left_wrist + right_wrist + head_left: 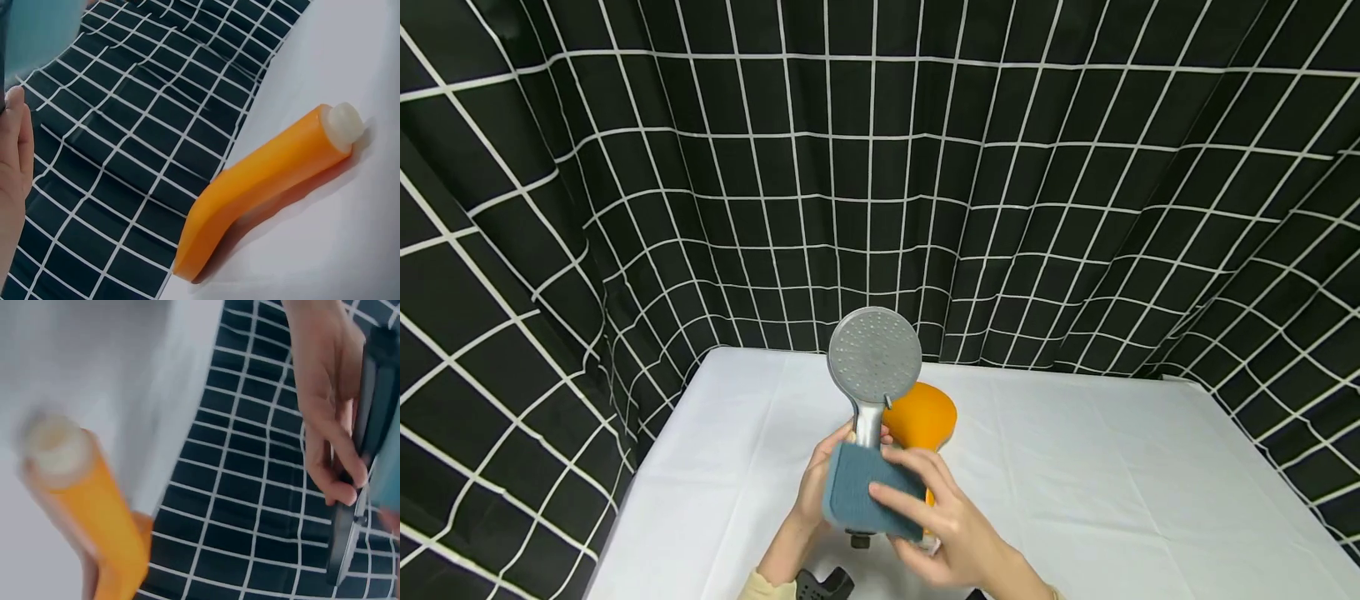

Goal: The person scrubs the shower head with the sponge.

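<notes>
A silver-grey hand shower (874,354) is held upright, its round nozzle face toward the head camera. My left hand (814,492) grips its handle from behind, fingers curled round it in the right wrist view. In front of the handle, my right hand (951,525) holds a blue sponge (857,487), fingers spread over its face and thumb at its lower edge. The sponge covers most of the handle; the dark threaded end (860,540) shows below. Behind the right hand lies an orange shower head (928,408) on the table, its white end (344,124) plain in the left wrist view.
A white cloth covers the table (1075,467). Black curtain (865,167) with a white grid hangs along the back and both sides. A black wrist device (824,585) shows beside the left wrist.
</notes>
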`<state>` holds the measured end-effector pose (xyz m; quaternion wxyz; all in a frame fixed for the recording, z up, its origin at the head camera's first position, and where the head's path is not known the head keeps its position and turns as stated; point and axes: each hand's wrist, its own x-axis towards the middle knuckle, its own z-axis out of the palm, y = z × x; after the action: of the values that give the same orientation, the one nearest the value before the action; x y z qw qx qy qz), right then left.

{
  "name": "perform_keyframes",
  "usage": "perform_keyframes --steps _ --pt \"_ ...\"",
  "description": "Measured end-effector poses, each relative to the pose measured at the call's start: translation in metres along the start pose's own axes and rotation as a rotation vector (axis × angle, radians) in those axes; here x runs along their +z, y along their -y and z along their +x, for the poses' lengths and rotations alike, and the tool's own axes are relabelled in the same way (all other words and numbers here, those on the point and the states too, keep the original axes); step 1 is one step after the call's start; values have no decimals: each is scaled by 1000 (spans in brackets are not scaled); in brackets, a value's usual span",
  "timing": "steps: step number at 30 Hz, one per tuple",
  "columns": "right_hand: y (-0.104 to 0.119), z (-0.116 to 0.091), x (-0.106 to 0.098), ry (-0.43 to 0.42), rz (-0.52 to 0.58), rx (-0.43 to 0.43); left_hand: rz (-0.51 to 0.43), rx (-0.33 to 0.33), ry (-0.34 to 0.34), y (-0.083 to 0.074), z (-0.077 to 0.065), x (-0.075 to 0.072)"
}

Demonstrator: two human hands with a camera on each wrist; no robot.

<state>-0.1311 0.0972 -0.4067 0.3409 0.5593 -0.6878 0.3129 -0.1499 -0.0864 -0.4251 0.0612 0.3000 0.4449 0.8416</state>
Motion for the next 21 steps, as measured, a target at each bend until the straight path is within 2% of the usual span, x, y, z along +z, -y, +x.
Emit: perform_keyframes --steps 3,4,6,8,11,13,15,18,21 --pt "7 -5 -5 109 22 -119 -90 14 44 -1 3 -2" --pt "8 -6 -6 127 30 -131 -103 17 44 0 4 -3" --pt "5 -6 -5 110 19 -145 -106 24 62 2 3 -4" --pt "-2 -4 -2 43 1 -99 -58 28 51 4 1 -5" --pt "-13 1 4 -73 -49 55 6 33 30 7 -4 -7" --pt "-15 4 8 -108 -88 150 17 43 4 8 -7 -7" --pt "-13 5 10 -106 -96 181 19 48 -4 5 -8 -5" --pt "-5 3 10 -47 -75 61 18 63 26 -3 -5 0" --pt "5 -4 7 74 -58 -92 11 60 46 -10 -1 4"
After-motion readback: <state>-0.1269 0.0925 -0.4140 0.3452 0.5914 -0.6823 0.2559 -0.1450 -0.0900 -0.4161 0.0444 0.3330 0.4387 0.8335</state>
